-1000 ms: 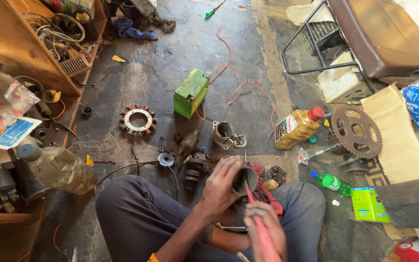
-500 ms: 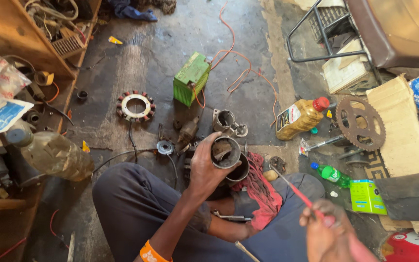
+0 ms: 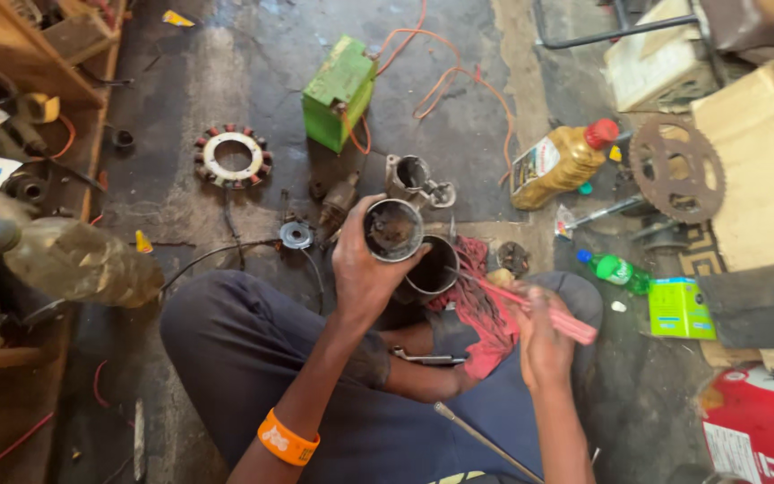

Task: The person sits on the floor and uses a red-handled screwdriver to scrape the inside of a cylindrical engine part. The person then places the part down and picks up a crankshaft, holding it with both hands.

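Your left hand [image 3: 365,269] has its grip closed around a short metal cylinder [image 3: 393,230], open end facing up, held above your lap just over a dark round cup [image 3: 432,266] that sits by a red rag [image 3: 481,305]. Your right hand [image 3: 541,339] is wrapped tight on a pink-handled brush [image 3: 530,303], whose tip points toward the cup and stays clear of the cylinder. On the floor [image 3: 181,81] beyond lie a green battery [image 3: 338,90], a stator ring [image 3: 232,157] and an oil bottle [image 3: 562,161].
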